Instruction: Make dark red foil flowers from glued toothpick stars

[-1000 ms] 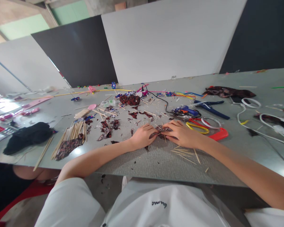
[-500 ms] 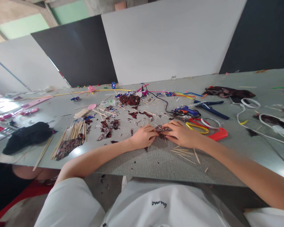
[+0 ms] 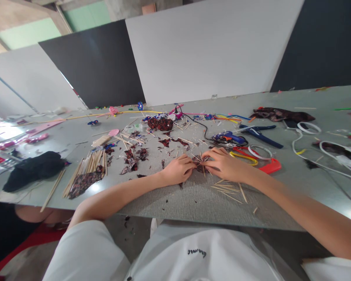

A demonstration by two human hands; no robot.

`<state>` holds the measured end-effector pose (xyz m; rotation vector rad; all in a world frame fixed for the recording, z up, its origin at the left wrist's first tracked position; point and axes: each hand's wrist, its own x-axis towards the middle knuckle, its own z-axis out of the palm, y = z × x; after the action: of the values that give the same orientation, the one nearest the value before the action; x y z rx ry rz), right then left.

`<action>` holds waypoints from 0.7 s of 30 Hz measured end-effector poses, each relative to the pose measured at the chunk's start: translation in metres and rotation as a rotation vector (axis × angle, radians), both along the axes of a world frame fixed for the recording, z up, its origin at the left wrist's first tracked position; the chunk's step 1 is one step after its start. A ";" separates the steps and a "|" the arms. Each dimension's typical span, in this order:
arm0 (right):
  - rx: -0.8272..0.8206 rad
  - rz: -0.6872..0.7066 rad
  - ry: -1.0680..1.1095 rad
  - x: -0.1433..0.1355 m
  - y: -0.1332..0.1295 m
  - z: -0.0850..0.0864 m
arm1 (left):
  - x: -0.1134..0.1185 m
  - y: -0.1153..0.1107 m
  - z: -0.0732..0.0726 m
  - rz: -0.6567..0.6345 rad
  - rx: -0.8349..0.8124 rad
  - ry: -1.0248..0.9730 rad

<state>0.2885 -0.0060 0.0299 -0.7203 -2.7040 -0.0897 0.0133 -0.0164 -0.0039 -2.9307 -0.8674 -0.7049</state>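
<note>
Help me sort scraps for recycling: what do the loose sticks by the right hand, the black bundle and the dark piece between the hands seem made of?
Sticks: likely bare wood or bamboo, matte; pale tan and straight.
Black bundle: probably cloth, dull; its outline slumps softly.
Dark piece: maybe thin fabric or film; mottled, but too covered to tell its finish.

The curled left hand (image 3: 178,170) and right hand (image 3: 222,165) grip opposite sides of a dark, patterned fabric piece bristling with thin, pale wooden sticks (image 3: 201,169), above the grey, textured tabletop (image 3: 178,205). Loose pale wooden sticks (image 3: 226,188) lie near the right wrist. A blue-and-orange plastic glue gun (image 3: 235,138) lies beyond the right hand, beside a navy-blue, long-handled tool (image 3: 263,136).
</note>
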 end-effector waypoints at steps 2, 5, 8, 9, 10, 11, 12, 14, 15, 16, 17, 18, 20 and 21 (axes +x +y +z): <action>0.021 -0.032 0.033 0.001 0.000 0.004 | 0.000 0.000 0.000 -0.003 -0.012 -0.002; 0.025 -0.063 0.082 0.002 -0.001 0.009 | 0.000 0.001 0.000 -0.005 -0.027 -0.010; 0.012 -0.062 0.092 0.001 -0.001 0.009 | 0.001 0.001 0.000 -0.006 -0.027 -0.011; 0.008 -0.056 0.084 0.001 -0.001 0.008 | 0.001 0.001 0.000 -0.008 -0.024 -0.011; 0.005 -0.047 0.074 0.000 -0.002 0.006 | 0.001 0.001 0.000 -0.010 -0.020 -0.011; 0.002 -0.036 0.062 -0.001 -0.001 0.005 | 0.000 0.001 -0.001 -0.011 -0.016 -0.011; -0.001 -0.024 0.052 -0.001 -0.001 0.002 | 0.000 0.001 -0.001 -0.011 -0.013 -0.011; -0.004 -0.002 0.034 -0.002 -0.001 -0.002 | 0.000 0.000 -0.001 -0.007 -0.012 -0.009; -0.008 0.005 0.028 -0.002 -0.001 -0.004 | 0.000 0.000 -0.001 -0.005 -0.013 -0.008; -0.012 0.010 0.025 -0.003 0.000 -0.005 | 0.000 0.000 -0.001 -0.003 -0.014 -0.007; -0.017 0.012 0.025 -0.003 0.000 -0.006 | 0.000 0.001 -0.001 -0.001 -0.016 -0.006; -0.023 0.013 0.029 -0.003 0.000 -0.007 | 0.000 0.001 -0.001 -0.001 -0.017 -0.005; -0.036 0.015 0.038 -0.003 0.000 -0.007 | 0.000 0.001 -0.001 -0.003 -0.016 -0.001; -0.041 0.017 0.041 -0.003 0.000 -0.007 | 0.000 0.001 -0.001 -0.004 -0.015 0.001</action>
<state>0.2859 -0.0060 0.0228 -0.7035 -2.6795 -0.0147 0.0132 -0.0156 -0.0049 -2.9465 -0.8711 -0.7002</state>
